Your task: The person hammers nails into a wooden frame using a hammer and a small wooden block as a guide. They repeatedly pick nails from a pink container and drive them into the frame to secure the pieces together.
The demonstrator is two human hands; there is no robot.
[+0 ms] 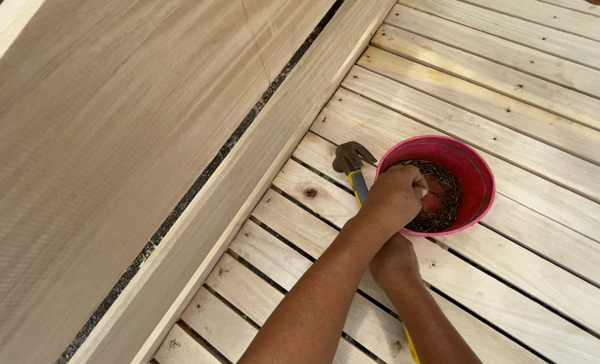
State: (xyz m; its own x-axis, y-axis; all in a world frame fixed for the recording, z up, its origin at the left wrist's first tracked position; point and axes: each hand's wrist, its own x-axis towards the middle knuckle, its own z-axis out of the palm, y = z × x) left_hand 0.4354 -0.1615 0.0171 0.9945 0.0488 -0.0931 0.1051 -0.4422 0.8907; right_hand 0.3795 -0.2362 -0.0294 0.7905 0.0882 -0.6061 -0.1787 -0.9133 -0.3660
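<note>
Just inside the pink bowl's [476,168] rim, left hand [394,197] pinching nails [445,176]; right hand [395,264] gripping hammer [354,165].

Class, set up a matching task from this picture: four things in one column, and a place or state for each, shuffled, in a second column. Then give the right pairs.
Things:
1. pink bowl
2. hammer
3. left hand
4. right hand

Places or states:
A. reaching into the nails
B. lying on the slats, left of the bowl
C. holds a heap of small nails
D. lower in the picture, under the other forearm

Pairs: 1-C, 2-B, 3-A, 4-D
</note>
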